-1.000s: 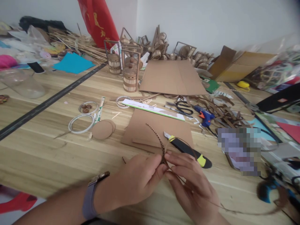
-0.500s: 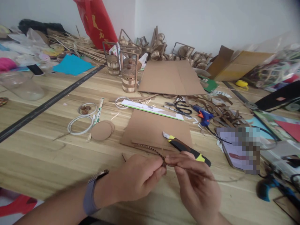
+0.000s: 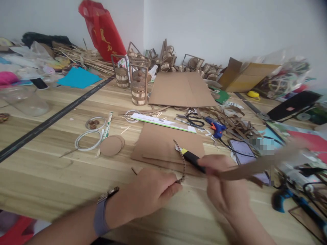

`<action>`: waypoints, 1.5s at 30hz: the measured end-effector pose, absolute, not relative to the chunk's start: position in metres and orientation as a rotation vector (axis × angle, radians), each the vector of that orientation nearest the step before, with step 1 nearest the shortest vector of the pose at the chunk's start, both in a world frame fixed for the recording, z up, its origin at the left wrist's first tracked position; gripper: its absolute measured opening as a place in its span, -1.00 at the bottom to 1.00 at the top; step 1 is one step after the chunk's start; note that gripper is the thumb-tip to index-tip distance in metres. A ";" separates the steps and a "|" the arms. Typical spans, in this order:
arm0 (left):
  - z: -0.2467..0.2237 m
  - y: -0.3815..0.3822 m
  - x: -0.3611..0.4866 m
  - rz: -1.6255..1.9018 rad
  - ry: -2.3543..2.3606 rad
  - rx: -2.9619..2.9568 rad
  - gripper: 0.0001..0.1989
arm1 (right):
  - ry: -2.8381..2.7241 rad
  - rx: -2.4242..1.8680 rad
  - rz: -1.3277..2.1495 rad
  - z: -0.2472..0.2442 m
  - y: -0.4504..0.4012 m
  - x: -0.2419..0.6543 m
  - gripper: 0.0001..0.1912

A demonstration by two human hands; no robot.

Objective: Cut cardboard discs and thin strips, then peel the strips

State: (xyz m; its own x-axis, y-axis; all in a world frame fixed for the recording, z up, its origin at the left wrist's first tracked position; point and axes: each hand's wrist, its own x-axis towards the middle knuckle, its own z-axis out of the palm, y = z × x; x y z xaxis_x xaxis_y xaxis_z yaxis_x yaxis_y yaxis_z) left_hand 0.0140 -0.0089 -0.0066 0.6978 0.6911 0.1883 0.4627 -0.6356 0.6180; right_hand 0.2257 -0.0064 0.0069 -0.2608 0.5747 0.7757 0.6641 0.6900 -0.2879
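My left hand [image 3: 155, 190] is closed on a thin corrugated cardboard strip [image 3: 184, 163], whose dark-notched length curves up past my fingers. Another end of corrugated strip pokes out behind that hand. Pinched in my right hand [image 3: 224, 183] is a flat brown paper strip [image 3: 245, 169], blurred and trailing off to the right. A black and yellow utility knife [image 3: 191, 159] points left just beyond my right hand, which hides its rear end; whether they touch I cannot tell. Beneath the knife is a brown cardboard sheet [image 3: 153, 144].
Scissors [image 3: 192, 119], a blue glue gun [image 3: 217, 127] and brown strip scraps [image 3: 240, 126] lie behind on the right, near a phone [image 3: 242, 149]. White rings [image 3: 88, 140] and cardboard discs [image 3: 111, 145] are at left. Small baskets [image 3: 138, 92] stand farther back.
My hands have parted: the right has moved right and slightly up with the brown paper strip, over the knife's rear end. The corrugated strip at my left hand now curves upward.
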 end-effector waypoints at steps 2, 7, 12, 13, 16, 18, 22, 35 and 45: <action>-0.006 -0.011 0.014 0.611 0.838 2.416 -0.64 | -2.291 -0.838 -0.161 0.013 -0.010 0.219 -0.76; -0.003 -0.014 0.007 0.582 0.990 2.490 -0.66 | -2.476 -0.799 -0.322 0.021 -0.005 0.217 -0.48; 0.011 0.002 -0.018 0.265 1.215 2.467 -0.70 | -2.463 -0.888 -0.641 0.025 0.023 0.251 -0.49; 0.013 0.007 -0.024 0.235 1.289 2.436 -0.68 | -2.453 -0.936 -0.666 0.024 0.032 0.258 -0.47; 0.015 0.019 -0.036 0.173 1.506 2.336 -0.68 | -2.422 -1.248 -0.644 0.018 0.058 0.273 -0.39; 0.013 0.024 -0.038 0.131 1.625 2.279 -0.68 | -2.401 -1.396 -0.614 0.012 0.074 0.276 -0.40; 0.007 0.024 -0.030 0.066 1.636 2.277 -0.71 | -2.418 -1.550 -0.515 0.001 0.099 0.271 -0.54; -0.024 0.037 0.004 0.071 1.338 2.745 -0.87 | -2.706 -1.661 0.009 0.005 0.059 0.262 -0.73; -0.005 0.038 -0.021 -0.001 1.206 2.544 -0.88 | -2.657 -1.724 0.161 0.007 0.059 0.279 -0.74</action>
State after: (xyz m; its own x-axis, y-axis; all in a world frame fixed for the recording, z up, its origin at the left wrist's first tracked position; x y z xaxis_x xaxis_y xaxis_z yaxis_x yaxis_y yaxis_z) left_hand -0.0206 0.0378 -0.0050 0.6426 0.7538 -0.1376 0.7540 -0.5900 0.2888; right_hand 0.2794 0.0592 0.0069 -0.4086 0.9092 -0.0802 0.9122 0.4038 -0.0691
